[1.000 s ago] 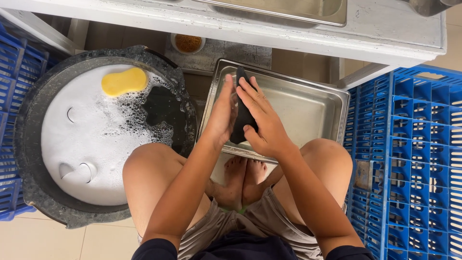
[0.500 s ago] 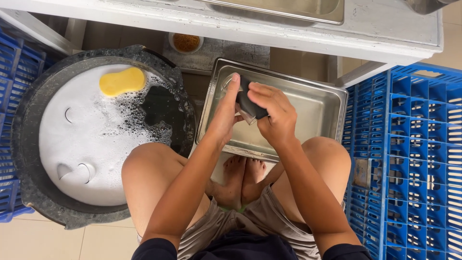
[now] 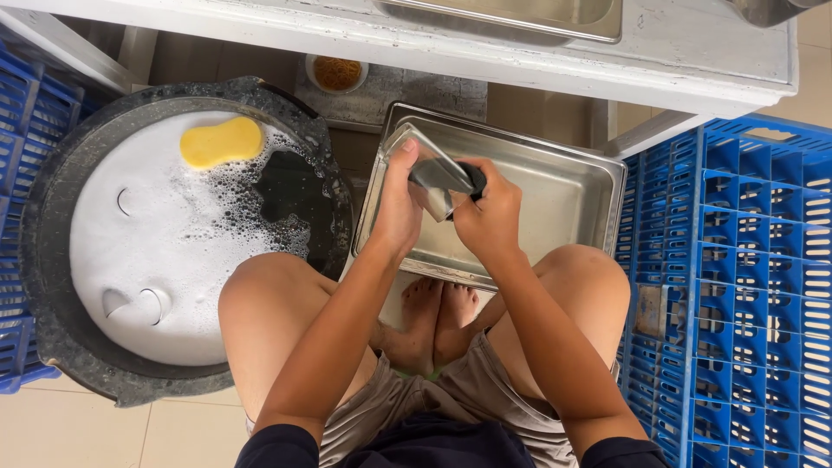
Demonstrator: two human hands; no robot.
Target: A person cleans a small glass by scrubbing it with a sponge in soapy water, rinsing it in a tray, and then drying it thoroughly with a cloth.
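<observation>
Over the large steel pan (image 3: 555, 195), the left hand (image 3: 397, 208) has lifted a smaller steel tray (image 3: 433, 173) up on edge, fingers curled around its rim. The right hand (image 3: 490, 217), flat a second ago, now closes on a dark scouring pad (image 3: 471, 178) pressed against it. Left of the pan sits a sudsy black tub (image 3: 52, 286) with a floating yellow sponge (image 3: 221, 141); a blue crate (image 3: 745, 286) stands right.

A yellow sponge (image 3: 221, 141) floats on white foam (image 3: 165, 251) in the dark grey tub (image 3: 52, 338). The tray (image 3: 555, 195) is silvery steel, the scrubber (image 3: 472, 178) black. Both crates (image 3: 745, 286) are bright blue, with an open grid pattern.
</observation>
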